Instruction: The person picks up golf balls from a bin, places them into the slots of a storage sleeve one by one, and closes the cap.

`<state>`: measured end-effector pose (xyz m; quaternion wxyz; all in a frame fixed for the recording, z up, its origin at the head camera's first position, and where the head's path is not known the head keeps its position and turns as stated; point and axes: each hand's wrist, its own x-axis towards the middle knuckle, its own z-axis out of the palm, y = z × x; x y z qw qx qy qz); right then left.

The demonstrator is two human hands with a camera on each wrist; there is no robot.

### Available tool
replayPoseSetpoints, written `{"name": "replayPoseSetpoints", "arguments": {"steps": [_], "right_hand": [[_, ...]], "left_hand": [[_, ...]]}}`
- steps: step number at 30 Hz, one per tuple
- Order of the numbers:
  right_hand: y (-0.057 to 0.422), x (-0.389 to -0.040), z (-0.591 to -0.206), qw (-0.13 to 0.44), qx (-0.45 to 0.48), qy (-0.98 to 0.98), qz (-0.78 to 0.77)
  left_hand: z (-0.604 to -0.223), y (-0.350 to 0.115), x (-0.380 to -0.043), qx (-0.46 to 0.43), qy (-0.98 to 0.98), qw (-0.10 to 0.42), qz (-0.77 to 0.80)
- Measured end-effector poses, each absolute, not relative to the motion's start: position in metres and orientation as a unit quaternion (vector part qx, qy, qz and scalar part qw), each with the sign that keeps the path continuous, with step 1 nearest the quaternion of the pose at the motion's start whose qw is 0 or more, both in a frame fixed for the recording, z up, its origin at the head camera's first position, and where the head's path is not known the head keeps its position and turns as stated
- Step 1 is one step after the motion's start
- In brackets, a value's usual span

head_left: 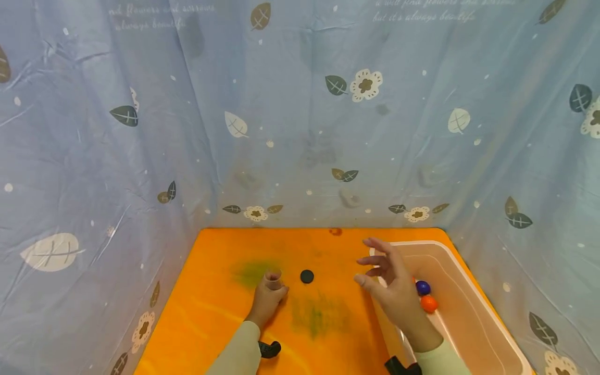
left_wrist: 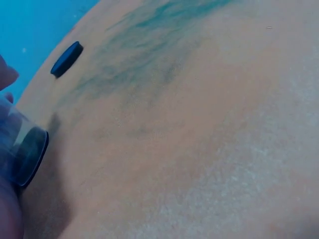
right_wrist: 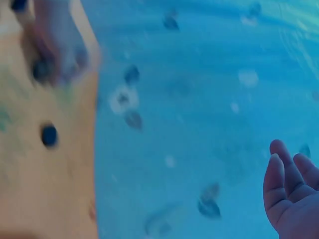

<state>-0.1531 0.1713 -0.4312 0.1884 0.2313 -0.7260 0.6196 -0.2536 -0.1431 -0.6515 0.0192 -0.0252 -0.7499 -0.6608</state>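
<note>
Left hand [head_left: 268,297] is gripping a small clear container [left_wrist: 26,153], its fingers curling round it low over the table [head_left: 187,323]. One dark-edged end of the container is showing in the left wrist view; whether it is touching the table, the pictures are not making clear. Just beside this hand, to its right, a black disc [head_left: 307,276] is lying flat on the table, apart from the container and the fingers.

On the other side, the right hand [head_left: 394,284] is holding nothing: its fingers are spreading loosely, with the thumb standing well apart from them. It is hovering by the left rim of a pale basin [head_left: 469,307], covering part of that edge from the head camera. Inside the basin a blue ball [head_left: 423,288] and an orange ball [head_left: 428,304] are sitting close together, and a sliver of something orange is peeking out beside the blue one.

Green smudges [head_left: 316,315] are marking the orange tabletop between the hands. Behind and at both sides, a blue sheet [head_left: 290,114] printed with leaves and flowers is hanging round the table.
</note>
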Motion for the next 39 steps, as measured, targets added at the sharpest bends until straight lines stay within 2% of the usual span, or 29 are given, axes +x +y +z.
{"name": "replayPoseSetpoints", "arguments": {"steps": [6, 10, 14, 21, 29, 39], "right_hand": [[0.223, -0.184, -0.412, 0.225, 0.138, -0.751, 0.605], [0.251, -0.2, -0.421, 0.218, 0.055, -0.777, 0.588], [0.274, -0.214, -0.442, 0.197, -0.006, -0.801, 0.565], [0.301, -0.23, -0.477, 0.166, -0.065, -0.804, 0.567], [0.312, -0.237, -0.503, 0.088, -0.117, -0.815, 0.56], [0.318, -0.246, -0.538, 0.059, -0.137, -0.811, 0.566]], "left_hand": [[-0.651, -0.144, -0.257, -0.033, -0.763, 0.017, -0.646], [-0.645, -0.143, -0.25, -0.045, -0.799, 0.004, -0.599], [-0.63, -0.139, -0.238, -0.1, -0.832, -0.013, -0.546], [-0.585, -0.119, -0.214, -0.215, -0.837, -0.02, -0.502], [-0.536, -0.101, -0.193, -0.318, -0.796, 0.016, -0.514], [-0.523, -0.089, -0.181, -0.37, -0.742, 0.028, -0.558]]}}
